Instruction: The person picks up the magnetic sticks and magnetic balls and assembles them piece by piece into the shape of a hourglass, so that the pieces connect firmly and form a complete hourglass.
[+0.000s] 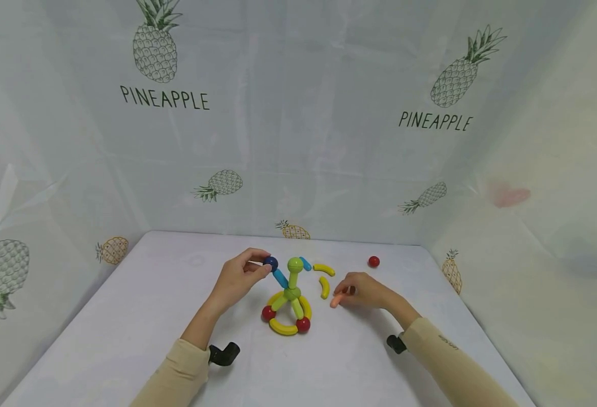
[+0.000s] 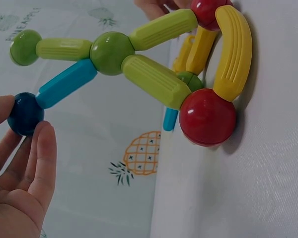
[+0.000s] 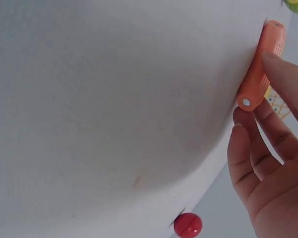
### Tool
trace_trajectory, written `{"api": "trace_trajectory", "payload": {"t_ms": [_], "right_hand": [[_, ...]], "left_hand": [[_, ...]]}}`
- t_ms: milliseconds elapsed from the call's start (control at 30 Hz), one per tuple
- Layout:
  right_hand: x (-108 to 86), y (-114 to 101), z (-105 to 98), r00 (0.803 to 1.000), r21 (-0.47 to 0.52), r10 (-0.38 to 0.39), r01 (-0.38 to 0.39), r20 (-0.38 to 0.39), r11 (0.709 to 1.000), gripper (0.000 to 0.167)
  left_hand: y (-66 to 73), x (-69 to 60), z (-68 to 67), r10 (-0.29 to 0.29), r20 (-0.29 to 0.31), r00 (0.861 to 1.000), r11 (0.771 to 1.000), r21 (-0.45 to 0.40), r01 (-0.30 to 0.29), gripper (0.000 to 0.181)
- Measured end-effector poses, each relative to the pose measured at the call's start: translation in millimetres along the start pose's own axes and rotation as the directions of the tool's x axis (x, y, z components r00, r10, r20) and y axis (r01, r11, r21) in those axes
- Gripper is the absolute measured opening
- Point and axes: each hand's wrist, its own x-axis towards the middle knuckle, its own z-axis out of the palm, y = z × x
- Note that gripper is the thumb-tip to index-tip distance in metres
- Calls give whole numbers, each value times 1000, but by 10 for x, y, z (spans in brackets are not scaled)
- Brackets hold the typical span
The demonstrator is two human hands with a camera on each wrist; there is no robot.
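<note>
A figure of magnetic rods and balls stands on the table, with a green ball [image 1: 292, 293] at its centre and a green ball on top [image 1: 295, 264]. Two green rods run down to red balls [image 2: 207, 117] joined by curved yellow rods [image 1: 283, 328]. A blue rod [image 2: 67, 83] slants up from the centre to a dark blue ball [image 2: 26, 114]. My left hand [image 1: 238, 280] pinches that ball between thumb and fingers. To the right of the figure, my right hand [image 1: 366, 291] holds an orange rod [image 3: 262, 67] between thumb and fingers, low over the table.
Two curved yellow rods [image 1: 324, 287] and a blue rod [image 1: 305, 264] lie behind and right of the figure. A loose red ball [image 1: 374, 262] rests at the back right. Pineapple-printed cloth [image 1: 323, 141] hangs around the white table [image 1: 125, 333].
</note>
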Motion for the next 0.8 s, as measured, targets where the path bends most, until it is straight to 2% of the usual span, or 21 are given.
{"api": "trace_trajectory", "payload": {"t_ms": [233,467,667,800], "right_hand": [[22,-45,30,999,-27,7,-6,41,1000,27],[-6,-116,-32,999,0,-8,8,50,1000,21],[5,-277,-192,999,59,-31,33,-42,998,13],[39,-473,-309,988,96,-46,61,-149,994,20]], "left_hand": [[-16,3,10,-4,0,1000,1000,4,4,35],[-17,0,9,-7,4,1000,1000,5,7,36],[-7,0,-3,-7,7,1000,1000,-3,7,35],[-10,4,-9,-7,9,1000,1000,-5,7,34]]}}
